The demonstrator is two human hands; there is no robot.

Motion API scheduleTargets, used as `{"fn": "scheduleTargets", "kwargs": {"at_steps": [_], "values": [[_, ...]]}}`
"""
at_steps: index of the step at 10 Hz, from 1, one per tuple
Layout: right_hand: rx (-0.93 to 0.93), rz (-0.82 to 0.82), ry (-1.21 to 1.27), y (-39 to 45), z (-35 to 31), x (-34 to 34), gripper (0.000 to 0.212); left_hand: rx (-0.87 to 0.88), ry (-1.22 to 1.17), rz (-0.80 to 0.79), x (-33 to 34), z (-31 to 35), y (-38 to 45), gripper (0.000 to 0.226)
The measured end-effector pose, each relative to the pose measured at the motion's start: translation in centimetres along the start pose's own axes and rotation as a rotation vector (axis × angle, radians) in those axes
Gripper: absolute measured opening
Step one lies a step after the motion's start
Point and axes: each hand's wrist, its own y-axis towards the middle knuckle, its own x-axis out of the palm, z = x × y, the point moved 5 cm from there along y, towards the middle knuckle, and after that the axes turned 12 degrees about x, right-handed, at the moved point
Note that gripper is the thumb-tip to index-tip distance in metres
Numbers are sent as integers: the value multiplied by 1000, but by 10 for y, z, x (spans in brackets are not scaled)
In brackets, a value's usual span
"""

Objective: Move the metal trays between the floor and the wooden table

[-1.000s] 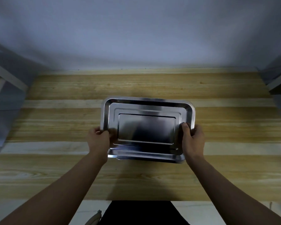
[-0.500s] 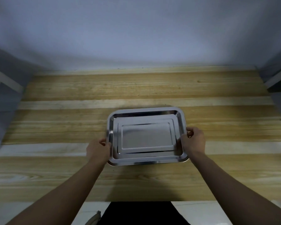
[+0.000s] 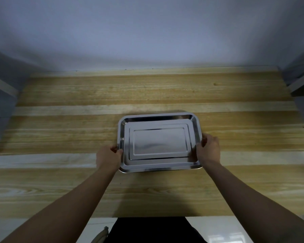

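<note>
Gripping metal tray (image 3: pixel 159 142) edges, left hand (image 3: pixel 107 157), right hand (image 3: pixel 209 149)

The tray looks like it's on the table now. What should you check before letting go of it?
1. Metal tray over the wooden table, well in from every edge: ok.
2. Tray lying level, not tipped: ok.
3. Tray bottom fully resting on the wood: cannot tell.
4. Left hand grips the left rim: ok.
5. Right hand grips the right rim: ok.
6. More than one tray in the stack: cannot tell.
</note>
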Motion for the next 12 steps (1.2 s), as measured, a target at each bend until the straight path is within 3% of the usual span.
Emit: {"fn": "scheduleTargets", "kwargs": {"at_steps": [4,7,8,9,10,11,12], "values": [[156,-54,37,6,7,13,15,-68,-178,-52,11,-12,4,20],[141,-180,97,27,-36,25,25,-90,-247,-12,0,5,56,26],[158,-207,88,35,-44,30,39,-69,-253,6,-3,13,64,24],[147,-225,82,34,-44,30,37,-43,-247,-11,-3,12,64,25],[97,-195,92,34,-40,30,38,-18,-279,-17,-2,5,63,29],[47,-69,-30,33,-43,23,52,-14,-314,-51,-6,7,57,33],[-12,64,-127,23,-57,8,52,-63,-354,-11,-13,9,55,47]]}}
